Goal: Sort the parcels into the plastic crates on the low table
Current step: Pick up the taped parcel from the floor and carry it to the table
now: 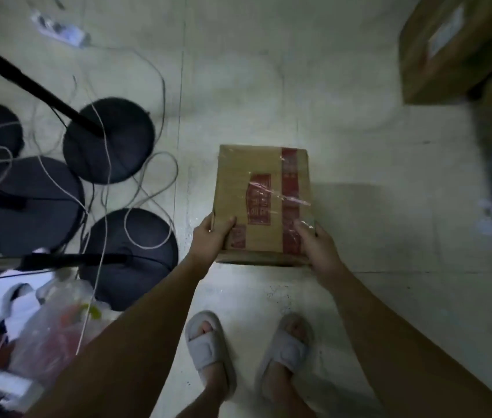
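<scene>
Both hands hold a taped cardboard parcel (262, 203) over the floor (344, 140), the left hand (212, 236) and right hand (318, 245) curled round its near corners. It looks stiff and fairly light; slick tape favours gripping the bare edges. No crates show.

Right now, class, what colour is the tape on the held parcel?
Red, with printing, on the brown cardboard parcel; the head view shows it best.
</scene>
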A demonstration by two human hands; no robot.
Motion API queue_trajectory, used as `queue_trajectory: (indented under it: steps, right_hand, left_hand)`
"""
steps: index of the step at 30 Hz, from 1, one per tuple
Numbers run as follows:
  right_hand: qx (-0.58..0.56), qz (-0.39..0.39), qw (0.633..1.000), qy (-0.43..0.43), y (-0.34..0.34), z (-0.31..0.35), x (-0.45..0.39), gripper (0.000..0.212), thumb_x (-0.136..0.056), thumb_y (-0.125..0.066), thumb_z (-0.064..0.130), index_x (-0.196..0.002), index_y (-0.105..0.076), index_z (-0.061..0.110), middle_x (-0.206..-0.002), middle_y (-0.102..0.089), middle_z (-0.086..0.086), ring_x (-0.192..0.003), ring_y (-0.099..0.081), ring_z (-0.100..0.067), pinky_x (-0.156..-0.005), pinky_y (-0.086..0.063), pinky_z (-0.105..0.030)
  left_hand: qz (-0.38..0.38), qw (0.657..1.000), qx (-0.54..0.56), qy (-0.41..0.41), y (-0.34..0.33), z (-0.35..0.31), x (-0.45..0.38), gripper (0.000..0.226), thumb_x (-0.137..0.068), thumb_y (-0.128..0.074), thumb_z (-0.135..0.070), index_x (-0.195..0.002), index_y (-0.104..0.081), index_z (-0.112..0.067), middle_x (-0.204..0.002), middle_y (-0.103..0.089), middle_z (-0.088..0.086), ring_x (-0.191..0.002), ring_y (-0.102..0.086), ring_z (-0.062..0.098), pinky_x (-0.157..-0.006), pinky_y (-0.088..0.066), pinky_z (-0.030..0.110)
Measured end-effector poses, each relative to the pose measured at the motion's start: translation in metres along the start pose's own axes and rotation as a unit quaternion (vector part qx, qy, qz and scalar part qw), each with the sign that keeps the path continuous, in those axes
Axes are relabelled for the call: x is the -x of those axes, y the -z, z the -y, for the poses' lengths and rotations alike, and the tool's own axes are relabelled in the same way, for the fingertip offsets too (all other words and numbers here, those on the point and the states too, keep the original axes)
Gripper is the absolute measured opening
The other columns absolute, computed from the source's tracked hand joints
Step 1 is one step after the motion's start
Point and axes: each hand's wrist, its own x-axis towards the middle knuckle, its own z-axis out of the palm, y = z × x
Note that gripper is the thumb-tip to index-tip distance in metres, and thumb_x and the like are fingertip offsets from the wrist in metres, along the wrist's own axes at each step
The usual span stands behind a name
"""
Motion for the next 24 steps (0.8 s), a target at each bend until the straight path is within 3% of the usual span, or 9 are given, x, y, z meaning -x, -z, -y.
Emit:
queue_trajectory:
  steps: [4,7,10,14,18,21,24]
  right_hand:
    - [-0.043,-0.002,0.999,0.021,0.051,0.132,0.119,0.041,-0.087,-0.07,0.047,-0.125,-0.065,0.031,-0.119,-0.071,0.007,-0.113,-0.065,-0.02,-0.1,-0.051,-0.042]
    - [-0.056,0.002,0.997,0.057,0.093,0.223,0.21,0.036,-0.088,-0.07,0.043,-0.123,-0.064,0.036,-0.116,-0.074,0.007,-0.108,-0.069,-0.019,-0.096,-0.055,-0.048]
    - [-0.052,-0.005,0.992,0.112,0.128,0.305,0.282,0.038,-0.091,-0.065,0.047,-0.127,-0.059,0.037,-0.122,-0.068,0.009,-0.112,-0.063,-0.017,-0.09,-0.053,-0.044]
    - [-0.042,-0.027,0.977,0.207,0.163,0.387,0.335,0.044,-0.091,-0.065,0.049,-0.131,-0.05,0.045,-0.129,-0.064,0.011,-0.117,-0.06,-0.016,-0.1,-0.049,-0.048]
    - [-0.048,-0.021,0.958,0.283,0.178,0.452,0.364,0.033,-0.096,-0.062,0.042,-0.127,-0.049,0.046,-0.117,-0.067,0.011,-0.1,-0.062,-0.01,-0.078,-0.05,-0.033]
    - [-0.045,-0.025,0.947,0.316,0.183,0.492,0.368,0.038,-0.097,-0.061,0.041,-0.133,-0.051,0.041,-0.112,-0.066,0.011,-0.099,-0.063,-0.011,-0.081,-0.052,-0.035]
    - [-0.029,-0.037,0.938,0.342,0.186,0.528,0.361,0.04,-0.097,-0.06,0.042,-0.136,-0.051,0.038,-0.118,-0.066,0.01,-0.103,-0.062,-0.011,-0.085,-0.05,-0.034]
  left_hand:
    - [0.051,0.998,-0.011,-0.034,-0.01,-0.145,0.107,0.04,-0.091,-0.066,-0.04,-0.122,-0.06,-0.015,-0.111,-0.072,0.007,-0.083,-0.072,0.013,-0.066,-0.053,0.023]
    - [0.068,0.993,-0.015,-0.091,-0.017,-0.251,0.192,0.07,-0.086,-0.073,-0.037,-0.145,-0.038,-0.02,-0.124,-0.066,0.009,-0.092,-0.071,0.02,-0.076,-0.056,0.032]
    - [0.089,0.984,-0.028,-0.152,-0.019,-0.344,0.266,0.095,-0.085,-0.075,-0.034,-0.156,-0.013,-0.033,-0.126,-0.061,0.008,-0.095,-0.067,0.02,-0.076,-0.054,0.032]
    - [0.102,0.971,-0.01,-0.218,-0.021,-0.429,0.328,0.083,-0.085,-0.074,-0.033,-0.153,-0.026,-0.035,-0.116,-0.069,0.002,-0.094,-0.069,0.016,-0.068,-0.052,0.031]
    - [0.104,0.951,0.006,-0.29,-0.026,-0.487,0.359,0.049,-0.09,-0.067,-0.031,-0.136,-0.053,-0.036,-0.117,-0.072,0.004,-0.094,-0.071,0.019,-0.062,-0.052,0.027]
    - [0.103,0.94,0.002,-0.326,-0.027,-0.528,0.372,0.04,-0.093,-0.063,-0.031,-0.131,-0.054,-0.04,-0.111,-0.073,0.003,-0.093,-0.072,0.02,-0.063,-0.054,0.029]
    - [0.107,0.927,-0.024,-0.359,-0.025,-0.564,0.367,0.058,-0.089,-0.069,-0.039,-0.14,-0.042,-0.043,-0.119,-0.069,0.002,-0.097,-0.071,0.02,-0.071,-0.057,0.033]
